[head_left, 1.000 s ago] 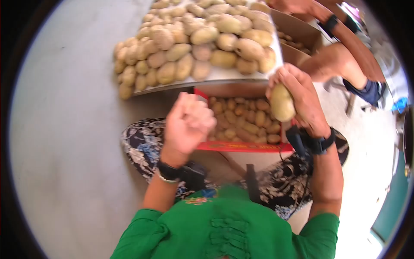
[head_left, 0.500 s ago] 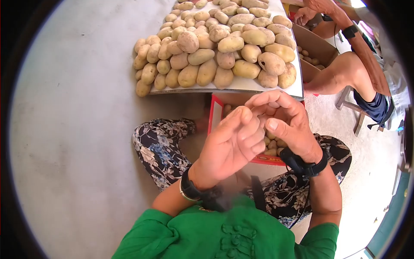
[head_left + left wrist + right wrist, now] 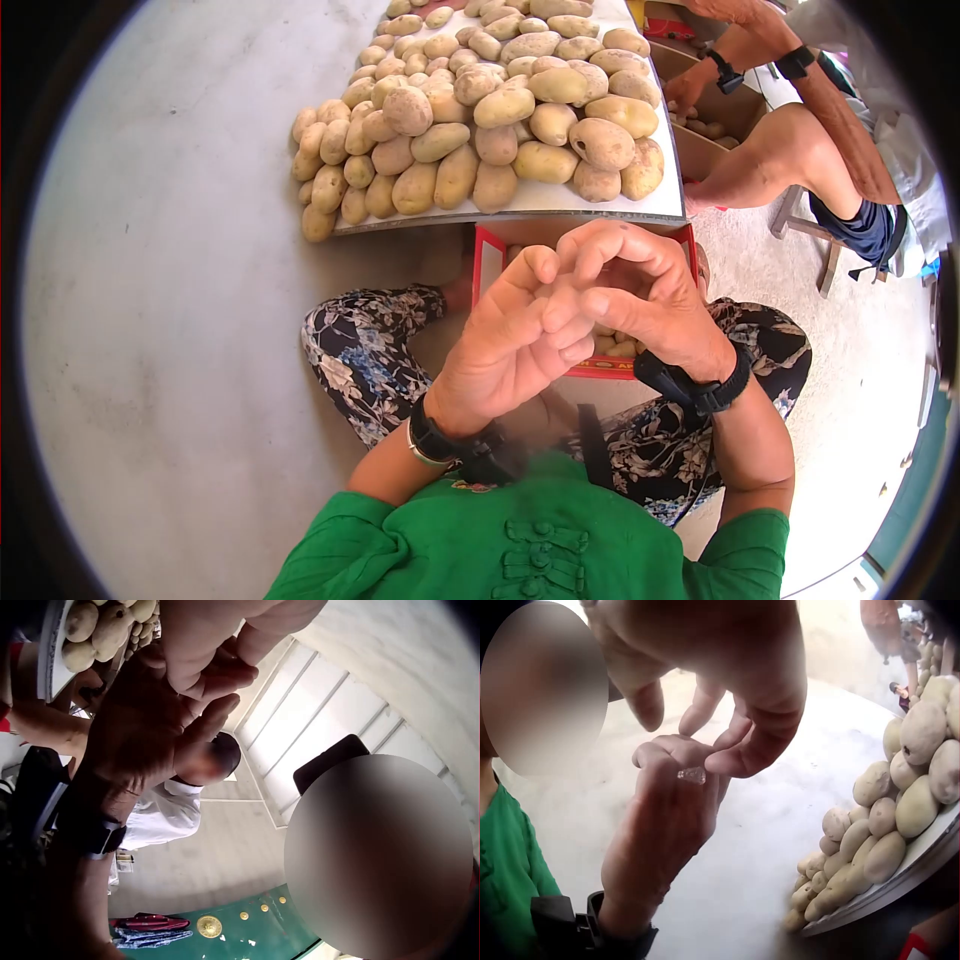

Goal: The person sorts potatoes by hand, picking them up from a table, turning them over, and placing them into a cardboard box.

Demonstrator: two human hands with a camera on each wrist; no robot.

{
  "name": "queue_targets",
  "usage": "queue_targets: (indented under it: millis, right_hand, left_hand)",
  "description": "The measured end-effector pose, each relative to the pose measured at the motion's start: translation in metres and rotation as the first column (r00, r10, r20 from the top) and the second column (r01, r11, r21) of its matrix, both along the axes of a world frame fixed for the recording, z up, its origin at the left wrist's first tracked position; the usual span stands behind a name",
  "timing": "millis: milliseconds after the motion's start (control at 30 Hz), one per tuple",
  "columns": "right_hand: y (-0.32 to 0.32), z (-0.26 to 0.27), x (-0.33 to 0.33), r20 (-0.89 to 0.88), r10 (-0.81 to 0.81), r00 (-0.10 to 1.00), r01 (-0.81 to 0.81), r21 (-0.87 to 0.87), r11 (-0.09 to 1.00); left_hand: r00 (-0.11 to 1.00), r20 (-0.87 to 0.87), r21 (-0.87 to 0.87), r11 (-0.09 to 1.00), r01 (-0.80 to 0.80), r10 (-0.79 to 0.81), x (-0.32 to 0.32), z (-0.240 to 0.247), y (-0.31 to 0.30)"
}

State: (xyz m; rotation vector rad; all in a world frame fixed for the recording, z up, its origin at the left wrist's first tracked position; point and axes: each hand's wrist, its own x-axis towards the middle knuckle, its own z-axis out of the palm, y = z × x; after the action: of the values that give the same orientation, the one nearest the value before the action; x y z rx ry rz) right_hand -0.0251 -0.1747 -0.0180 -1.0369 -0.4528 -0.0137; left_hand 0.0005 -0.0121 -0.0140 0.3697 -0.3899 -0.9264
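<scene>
Two grips meet in front of the person's green top (image 3: 540, 545), raised above a red box (image 3: 488, 262) that stands between the knees. The left grip (image 3: 510, 340) is released: its fingers lie nearly straight and close together, slanting up toward the right grip (image 3: 645, 290). The right grip is clenched over those fingertips, with its fingers curled down across them.

In the right wrist view a small shiny piece (image 3: 691, 775) sits on the knuckle side of one finger of the left grip. The tip of the right grip's thumb touches that finger just beside the piece. Whether the thumb presses the piece itself cannot be told. In the head view the piece is hidden under the curled right fingers. Each wrist bears a black strap (image 3: 690, 385).

Under the joined grips the red box holds small potatoes (image 3: 620, 348), mostly covered by the hands. Just beyond the box stands a white tabletop (image 3: 450, 220). It is piled with a heap of larger potatoes (image 3: 470, 110) that lie touching one another up to its near edge. To the right of the tabletop a second person (image 3: 850, 140) sits on a stool (image 3: 815, 240), one arm reaching to a cardboard box (image 3: 700, 155) with more potatoes in it. The floor (image 3: 160, 300) is plain grey.
</scene>
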Motion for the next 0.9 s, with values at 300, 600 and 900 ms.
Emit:
queue_targets:
  millis: [300, 600, 900]
  right_hand:
    - [-0.004, 0.012, -0.003, -0.279, 0.204, 0.938, -0.174, 0.129, 0.976]
    - [-0.006, 0.01, -0.004, -0.232, 0.168, 0.958, -0.156, 0.066, 0.985]
    - [-0.005, 0.009, -0.003, -0.181, 0.167, 0.969, -0.157, 0.071, 0.985]
  left_hand:
    - [0.996, -0.089, 0.04, 0.999, 0.004, -0.001, -0.004, -0.006, -0.002]
    - [0.986, -0.142, 0.136, 0.988, -0.069, 0.088, -0.009, 0.007, -0.005]
    - [0.988, -0.147, 0.077, 0.996, -0.037, 0.048, -0.007, 0.003, -0.004]
